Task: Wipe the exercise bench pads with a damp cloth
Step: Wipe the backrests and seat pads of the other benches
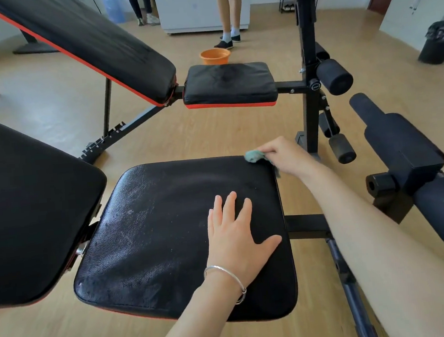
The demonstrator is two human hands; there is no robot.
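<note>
A black seat pad [152,239] with a red underside fills the middle of the head view, its leather scuffed and damp-looking. My left hand [237,234] lies flat on the pad's right half, fingers spread, a silver bangle on the wrist. My right hand [284,154] grips a small teal cloth [254,157] at the pad's far right corner, and the cloth touches the pad's edge there. The black backrest pad [26,212] of the same bench rises at the left.
A second bench stands behind, with an inclined backrest [91,42] and a small seat pad [229,83]. An orange basin [215,56] sits on the wood floor beyond it. Foam leg rollers [398,136] and a black upright frame [311,80] are at right. A person's legs [228,12] stand at the back.
</note>
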